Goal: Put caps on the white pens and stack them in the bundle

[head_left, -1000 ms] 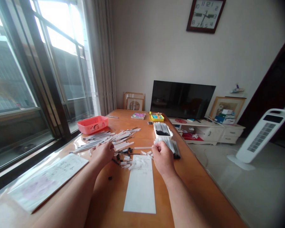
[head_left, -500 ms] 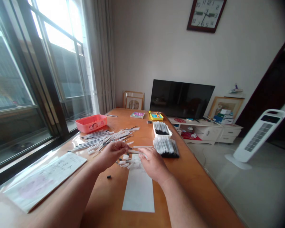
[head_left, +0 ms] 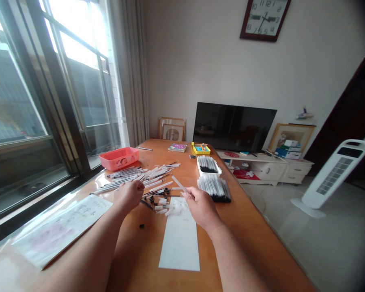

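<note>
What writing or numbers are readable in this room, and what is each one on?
"10 11 12 1 2" and "8 7 6 5 4": face of the wall clock.
Handwriting on the sheet by the window: too blurred to read.
Print on the book and the yellow box: too small to read.

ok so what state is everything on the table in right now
right hand, pinching the white pen barrel
white pen barrel, tilted, off the table
left hand, fingers curled shut
loose pens, scattered flat
white tray, full of pens
pen stack, neatly piled beside the white tray
red basket, open-topped
tv, off
</note>
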Demonstrator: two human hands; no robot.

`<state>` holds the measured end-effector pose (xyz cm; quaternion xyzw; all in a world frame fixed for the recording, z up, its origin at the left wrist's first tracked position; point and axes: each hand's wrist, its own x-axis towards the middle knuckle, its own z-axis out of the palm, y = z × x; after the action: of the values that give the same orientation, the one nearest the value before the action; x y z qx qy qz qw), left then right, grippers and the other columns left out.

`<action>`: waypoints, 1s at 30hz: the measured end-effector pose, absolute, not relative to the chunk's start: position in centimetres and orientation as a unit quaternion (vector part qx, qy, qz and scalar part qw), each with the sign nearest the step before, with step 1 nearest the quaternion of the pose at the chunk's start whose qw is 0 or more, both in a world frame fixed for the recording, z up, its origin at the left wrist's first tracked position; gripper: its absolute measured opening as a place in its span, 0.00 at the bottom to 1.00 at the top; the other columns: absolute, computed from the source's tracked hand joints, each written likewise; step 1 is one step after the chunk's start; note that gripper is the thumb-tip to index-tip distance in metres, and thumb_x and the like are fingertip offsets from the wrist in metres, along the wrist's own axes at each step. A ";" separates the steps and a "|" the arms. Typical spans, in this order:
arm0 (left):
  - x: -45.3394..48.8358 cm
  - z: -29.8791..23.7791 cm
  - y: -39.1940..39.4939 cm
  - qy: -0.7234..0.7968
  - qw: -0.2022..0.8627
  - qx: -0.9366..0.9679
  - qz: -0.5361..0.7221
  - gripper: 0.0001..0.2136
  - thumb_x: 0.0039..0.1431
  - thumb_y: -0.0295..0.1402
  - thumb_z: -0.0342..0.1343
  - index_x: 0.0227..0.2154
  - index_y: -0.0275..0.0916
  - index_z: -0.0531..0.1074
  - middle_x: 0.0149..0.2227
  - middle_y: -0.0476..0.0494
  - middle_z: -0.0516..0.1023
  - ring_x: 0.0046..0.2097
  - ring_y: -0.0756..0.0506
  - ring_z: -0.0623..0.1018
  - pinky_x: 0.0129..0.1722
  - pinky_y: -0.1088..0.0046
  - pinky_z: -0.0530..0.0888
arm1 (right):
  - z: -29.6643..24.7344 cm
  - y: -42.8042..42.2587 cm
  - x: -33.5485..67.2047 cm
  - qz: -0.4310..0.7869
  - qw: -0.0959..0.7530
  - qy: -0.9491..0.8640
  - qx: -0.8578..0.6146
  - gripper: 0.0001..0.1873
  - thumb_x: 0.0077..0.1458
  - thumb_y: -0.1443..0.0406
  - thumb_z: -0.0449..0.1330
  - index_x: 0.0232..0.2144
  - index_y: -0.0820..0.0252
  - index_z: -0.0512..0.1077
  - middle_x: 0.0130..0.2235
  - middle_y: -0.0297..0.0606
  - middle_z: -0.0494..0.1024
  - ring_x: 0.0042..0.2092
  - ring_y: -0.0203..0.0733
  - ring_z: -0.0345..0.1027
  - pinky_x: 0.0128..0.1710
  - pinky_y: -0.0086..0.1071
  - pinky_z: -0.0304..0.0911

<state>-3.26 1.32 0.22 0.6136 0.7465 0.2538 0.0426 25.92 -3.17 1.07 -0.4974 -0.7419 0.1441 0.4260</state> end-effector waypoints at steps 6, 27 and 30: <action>-3.5 -0.4 1.5 0.773 0.030 0.613 0.162 0.10 0.52 0.38 0.56 0.34 0.50 0.82 0.48 0.39 0.80 0.55 0.26 0.70 0.52 0.43 0.65 | 0.8 -2.9 26.1 0.153 0.424 -0.738 -0.502 0.14 0.64 0.61 0.53 0.38 0.55 0.79 0.33 0.37 0.81 0.35 0.42 0.72 0.33 0.29 0.60; -2.4 1.2 0.4 0.629 0.313 0.557 0.443 0.11 0.50 0.40 0.64 0.36 0.43 0.77 0.34 0.42 0.82 0.36 0.40 0.75 0.36 0.67 0.64 | 0.8 -3.0 26.4 0.174 0.383 -0.742 -0.522 0.13 0.65 0.61 0.53 0.39 0.54 0.78 0.33 0.37 0.81 0.34 0.41 0.71 0.32 0.29 0.57; -1.5 1.9 -0.3 0.549 0.453 0.491 0.503 0.17 0.49 0.44 0.67 0.40 0.41 0.77 0.36 0.42 0.83 0.36 0.43 0.74 0.33 0.71 0.63 | 0.8 -3.3 25.8 0.193 0.353 -0.754 -0.519 0.12 0.64 0.61 0.55 0.38 0.54 0.78 0.31 0.36 0.80 0.32 0.41 0.71 0.31 0.29 0.55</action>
<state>-1.52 -0.28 1.95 0.4908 0.5487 0.5030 0.4528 25.81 -3.31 0.78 -0.5192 -0.7541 0.1925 0.3532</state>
